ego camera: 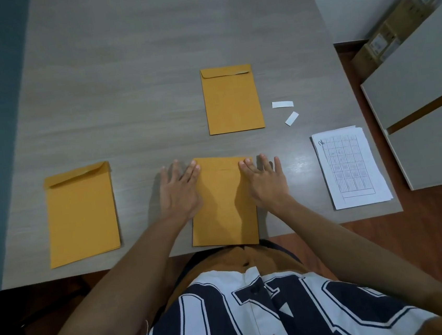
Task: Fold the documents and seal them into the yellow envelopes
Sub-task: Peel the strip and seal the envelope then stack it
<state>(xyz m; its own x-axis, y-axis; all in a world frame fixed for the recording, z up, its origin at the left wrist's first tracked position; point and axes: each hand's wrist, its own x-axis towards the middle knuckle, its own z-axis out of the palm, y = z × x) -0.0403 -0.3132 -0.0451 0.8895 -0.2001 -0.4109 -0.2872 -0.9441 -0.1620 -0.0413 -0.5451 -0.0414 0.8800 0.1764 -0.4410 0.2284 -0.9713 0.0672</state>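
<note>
Pressing down the flap, both hands lie flat, fingers straight, on the near envelope; next, another document needs folding.

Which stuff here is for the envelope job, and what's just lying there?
For the job: middle envelope, left envelope, far envelope, stack of papers.
Just lying about: white strips, cardboard boxes.

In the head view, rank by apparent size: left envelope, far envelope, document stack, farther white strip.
Left envelope, largest.
Document stack and far envelope look close; distance differs, so unranked.
Farther white strip, smallest.
</note>
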